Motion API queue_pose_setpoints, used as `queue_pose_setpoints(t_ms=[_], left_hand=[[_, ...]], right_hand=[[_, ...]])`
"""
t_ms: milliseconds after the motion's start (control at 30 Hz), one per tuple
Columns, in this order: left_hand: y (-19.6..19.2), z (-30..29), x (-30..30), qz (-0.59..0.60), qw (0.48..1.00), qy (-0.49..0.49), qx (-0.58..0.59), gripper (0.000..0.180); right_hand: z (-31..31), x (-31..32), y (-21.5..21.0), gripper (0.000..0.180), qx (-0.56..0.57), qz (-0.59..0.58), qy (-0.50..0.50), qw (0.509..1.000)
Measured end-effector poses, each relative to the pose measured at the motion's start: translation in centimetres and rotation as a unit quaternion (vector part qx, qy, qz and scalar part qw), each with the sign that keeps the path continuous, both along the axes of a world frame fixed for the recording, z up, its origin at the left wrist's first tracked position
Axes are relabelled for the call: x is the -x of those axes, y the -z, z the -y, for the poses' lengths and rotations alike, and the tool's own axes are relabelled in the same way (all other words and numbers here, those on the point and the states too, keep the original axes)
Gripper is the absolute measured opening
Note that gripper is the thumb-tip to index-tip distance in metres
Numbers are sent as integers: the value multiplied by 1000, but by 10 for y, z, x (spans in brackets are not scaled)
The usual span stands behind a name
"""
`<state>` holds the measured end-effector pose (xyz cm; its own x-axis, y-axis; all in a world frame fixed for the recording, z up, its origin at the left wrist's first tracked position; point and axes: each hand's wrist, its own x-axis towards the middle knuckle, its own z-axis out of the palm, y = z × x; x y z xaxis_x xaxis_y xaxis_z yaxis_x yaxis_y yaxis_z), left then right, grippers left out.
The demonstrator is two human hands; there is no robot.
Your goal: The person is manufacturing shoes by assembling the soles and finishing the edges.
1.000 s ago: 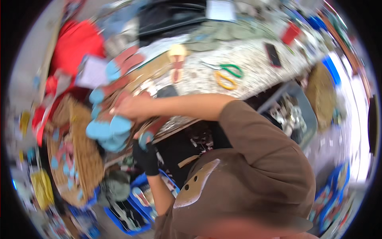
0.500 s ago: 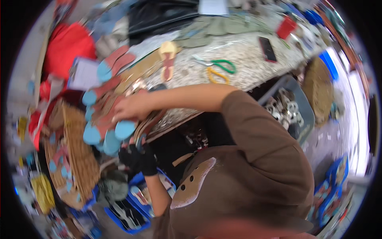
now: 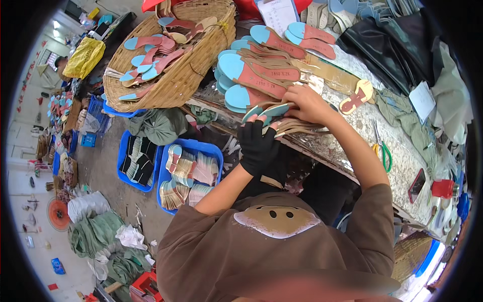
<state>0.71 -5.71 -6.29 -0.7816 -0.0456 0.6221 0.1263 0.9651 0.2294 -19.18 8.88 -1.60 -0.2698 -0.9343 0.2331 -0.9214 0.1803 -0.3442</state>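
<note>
In a black fingerless glove, my left hand [image 3: 257, 146] is closed on the blue ends of a bundle of shoe insoles [image 3: 274, 111] at the table's near edge. My bare right hand [image 3: 308, 104] is bent over the same bundle from the far side, its fingers curled and partly hidden. Just beyond lie overlapping piles of insoles [image 3: 259, 79], reddish-brown with light blue ends. A single cream and brown sole-shaped piece [image 3: 356, 96] rests to the right of my right hand.
A wicker basket [image 3: 196, 75] of insoles stands left of the worktable [image 3: 322, 143]. Below it are two blue bins [image 3: 219, 168] of stacked pieces. Scissors [image 3: 383, 151], a phone [image 3: 417, 185] and a red container [image 3: 443, 189] lie toward the right. Black sheet material [image 3: 392, 45] covers the far side.
The view has swung left, bringing the basket and bins further in. My right hand has gone from over the insole piles to the bundle by my left hand.
</note>
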Motion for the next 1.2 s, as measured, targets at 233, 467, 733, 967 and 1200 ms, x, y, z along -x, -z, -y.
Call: queue_pose_setpoints(t_ms=[233,467,733,967,1200], left_hand=[[-16,2,14,-47,994,-63,-80,85],[-12,17,20,-15,974,38,-223,92],[2,11,31,-40,975,64,-210,59],[6,6,14,-63,974,82,-201,48],[-20,7,15,8,982,41,-184,57]], right_hand=[[19,-21,-8,60,105,30,77,991],[16,-18,-2,52,82,111,73,988],[58,3,-20,41,-37,284,123,950],[60,6,-31,59,117,-91,186,971],[45,21,-11,46,-18,146,234,961]])
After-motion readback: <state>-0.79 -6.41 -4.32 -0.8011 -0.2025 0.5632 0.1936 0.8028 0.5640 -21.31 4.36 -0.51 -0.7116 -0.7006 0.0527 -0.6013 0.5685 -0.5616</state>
